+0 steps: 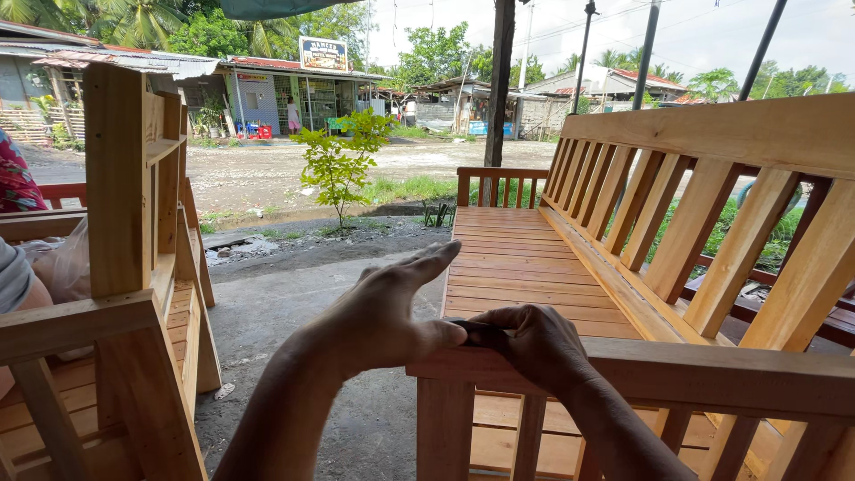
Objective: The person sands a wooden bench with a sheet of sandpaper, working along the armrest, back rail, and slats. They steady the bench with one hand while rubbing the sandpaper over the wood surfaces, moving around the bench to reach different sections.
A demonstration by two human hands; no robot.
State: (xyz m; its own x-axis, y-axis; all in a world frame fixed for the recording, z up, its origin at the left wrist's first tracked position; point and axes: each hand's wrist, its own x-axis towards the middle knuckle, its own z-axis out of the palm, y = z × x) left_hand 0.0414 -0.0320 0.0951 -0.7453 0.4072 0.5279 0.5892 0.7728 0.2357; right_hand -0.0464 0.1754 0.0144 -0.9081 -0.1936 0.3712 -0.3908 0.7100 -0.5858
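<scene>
We press a dark sanding pad [478, 332] on the wooden bench armrest [712, 374]: right hand [534, 343] grip clamped on it, left hand [383, 312] fingers spread apart.

Place: we take this for an open-air roadside furniture workshop.
Evidence, work: unfinished slatted wooden bench [570, 258] and a second bare-wood frame [134, 267] stand around us, unpainted.
Evidence, floor: rough concrete floor [294, 312] under a roof post [499, 89].
Surroundings: dirt road [267, 174], small shopfront [294, 93], palms beyond.
</scene>
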